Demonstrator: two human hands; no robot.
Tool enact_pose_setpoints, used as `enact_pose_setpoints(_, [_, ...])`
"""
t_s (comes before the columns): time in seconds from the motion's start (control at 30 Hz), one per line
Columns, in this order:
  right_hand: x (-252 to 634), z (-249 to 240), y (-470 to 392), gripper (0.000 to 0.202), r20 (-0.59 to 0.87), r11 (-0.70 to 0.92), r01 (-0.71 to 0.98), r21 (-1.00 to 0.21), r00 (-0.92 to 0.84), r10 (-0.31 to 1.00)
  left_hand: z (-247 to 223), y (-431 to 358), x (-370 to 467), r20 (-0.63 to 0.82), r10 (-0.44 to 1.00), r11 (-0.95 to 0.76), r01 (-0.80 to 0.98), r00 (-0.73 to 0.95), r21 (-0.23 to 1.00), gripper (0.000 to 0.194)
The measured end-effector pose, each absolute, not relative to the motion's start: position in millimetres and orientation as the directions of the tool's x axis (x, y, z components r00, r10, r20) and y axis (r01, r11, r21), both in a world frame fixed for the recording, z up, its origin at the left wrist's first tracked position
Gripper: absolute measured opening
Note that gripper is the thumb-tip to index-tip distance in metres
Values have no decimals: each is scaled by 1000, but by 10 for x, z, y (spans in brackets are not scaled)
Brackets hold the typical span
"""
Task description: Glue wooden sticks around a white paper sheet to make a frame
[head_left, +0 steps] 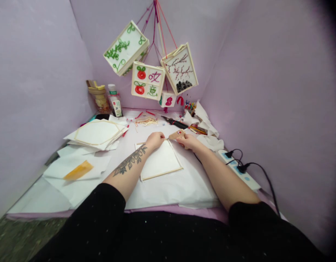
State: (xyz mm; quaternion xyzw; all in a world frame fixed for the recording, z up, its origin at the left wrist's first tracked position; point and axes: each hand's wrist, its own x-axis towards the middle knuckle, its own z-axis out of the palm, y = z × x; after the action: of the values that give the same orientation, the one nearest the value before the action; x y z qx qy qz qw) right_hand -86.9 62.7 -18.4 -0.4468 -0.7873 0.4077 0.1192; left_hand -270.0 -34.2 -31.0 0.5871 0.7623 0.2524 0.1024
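Note:
A white paper panel (158, 162) edged with thin wooden sticks lies on the table in front of me. My left hand (156, 140) is closed at its far edge, and the end of a thin wooden stick (166, 138) pokes out from the fingers. My right hand (188, 142) grips a tan glue gun (176, 134), its nozzle pointing left at the panel's far right corner. The nozzle tip is close to the stick end; whether they touch I cannot tell.
Loose sticks (147, 121) and black-handled pliers (177, 123) lie behind my hands. Paper sheets (94, 131) are stacked left, near an orange piece (78, 170). A power strip (239, 169) with cables runs along the right. Decorated lantern boxes (148, 80) hang above the back.

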Motion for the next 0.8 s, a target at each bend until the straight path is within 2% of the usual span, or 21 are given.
enact_pose_setpoints(0.33, [-847, -247, 675, 32, -182, 223, 567, -793, -571, 801, -296, -350, -2697, 138, 948, 181, 842, -288, 509, 21])
enact_pose_setpoints(0.8, [-868, -251, 697, 33, -179, 263, 602, -754, -574, 799, -356, -320, -2756, 145, 951, 157, 829, -274, 536, 21])
